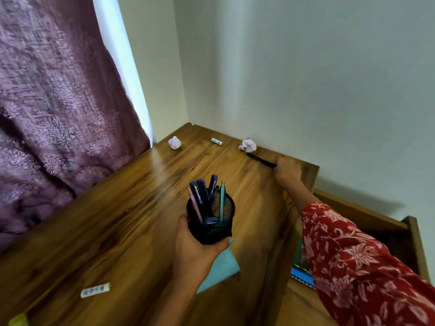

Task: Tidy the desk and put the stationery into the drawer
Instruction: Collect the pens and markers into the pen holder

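Your left hand (195,245) grips the black mesh pen holder (210,220), full of pens, above the desk (117,220). Your right hand (287,170) closes its fingers on a black pen (260,160) at the desk's far edge, beside a crumpled paper ball (247,145). The drawer (386,222) stands open on your right.
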